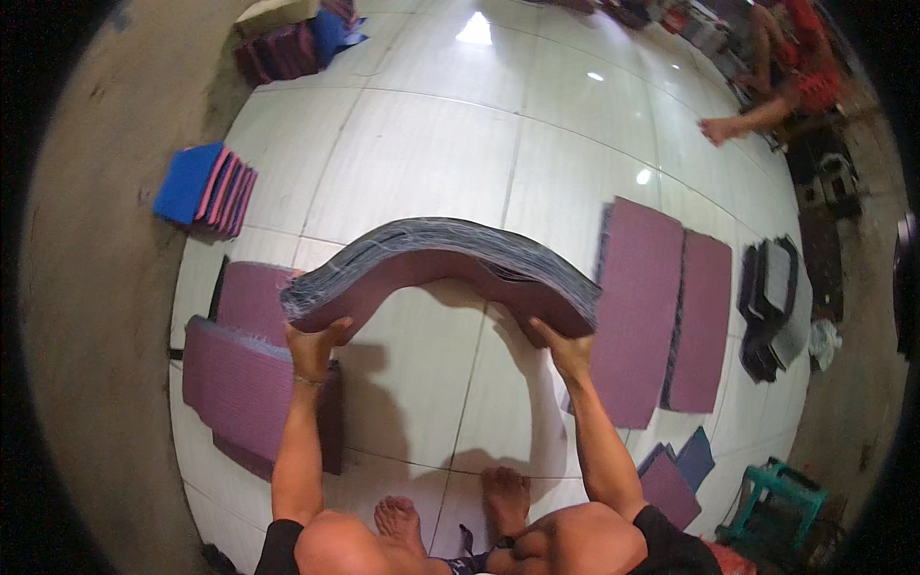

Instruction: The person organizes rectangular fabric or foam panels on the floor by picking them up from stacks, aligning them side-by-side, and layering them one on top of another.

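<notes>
A thick stack of fabric sheets (441,251), mauve on its near face and with frayed grey-blue edges, is bent into an arch in front of me. My left hand (314,347) grips its left end, thumb on the mauve side. Around its right end is closed my right hand (565,347), thumb likewise on the near face. The fingers behind the stack are hidden. Left of my left forearm lie more mauve stacks (235,388), one sagging over another. Flat mauve stacks (637,316) lie to the right of my right hand.
A blue and pink pile (206,192) stands by the left wall, with dark bundles (283,48) beyond. Folded grey-black pieces (774,302) lie far right. Loose mauve and blue pieces (676,479) sit near a green stool (776,503). Another person (791,67) is at the upper right.
</notes>
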Tool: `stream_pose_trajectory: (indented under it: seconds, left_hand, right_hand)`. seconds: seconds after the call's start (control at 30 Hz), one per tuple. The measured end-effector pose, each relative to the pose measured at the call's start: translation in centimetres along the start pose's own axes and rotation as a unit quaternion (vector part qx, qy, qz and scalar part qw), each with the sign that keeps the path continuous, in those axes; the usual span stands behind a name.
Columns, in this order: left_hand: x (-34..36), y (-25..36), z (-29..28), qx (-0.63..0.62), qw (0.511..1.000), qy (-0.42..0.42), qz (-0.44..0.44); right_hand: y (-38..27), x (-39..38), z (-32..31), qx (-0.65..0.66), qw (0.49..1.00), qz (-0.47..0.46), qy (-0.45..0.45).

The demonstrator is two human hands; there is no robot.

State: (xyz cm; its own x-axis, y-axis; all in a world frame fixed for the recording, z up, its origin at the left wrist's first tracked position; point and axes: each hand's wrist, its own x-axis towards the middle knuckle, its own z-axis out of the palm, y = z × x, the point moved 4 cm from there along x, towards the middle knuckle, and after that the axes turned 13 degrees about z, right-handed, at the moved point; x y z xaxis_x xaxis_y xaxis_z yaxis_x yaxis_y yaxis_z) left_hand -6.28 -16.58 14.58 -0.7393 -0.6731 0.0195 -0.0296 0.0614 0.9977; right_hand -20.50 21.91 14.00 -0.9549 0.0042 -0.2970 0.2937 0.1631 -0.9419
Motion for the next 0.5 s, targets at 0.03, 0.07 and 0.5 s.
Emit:
stream_pose_trajectory:
  seconds: [0.03, 0.07, 0.5]
  left_hand:
    - [-0.1, 0.2, -0.2, 0.034, 0.999, 0.009, 0.013]
    - [-0.2, 0.2, 0.1, 0.060, 0.998, 0.015, 0.028]
    - [-0.9, -0.5, -3.8, 0.185, 0.979, 0.052, 0.060]
  right_hand:
    - [-1.3, -0.1, 0.4, 0.013, 1.000, 0.009, -0.013]
    - [-0.6, 0.8, 0.0, 0.017, 1.000, -0.017, -0.017]
    - [-0.5, -1.6, -1.8, 0.050, 0.997, -0.061, 0.000]
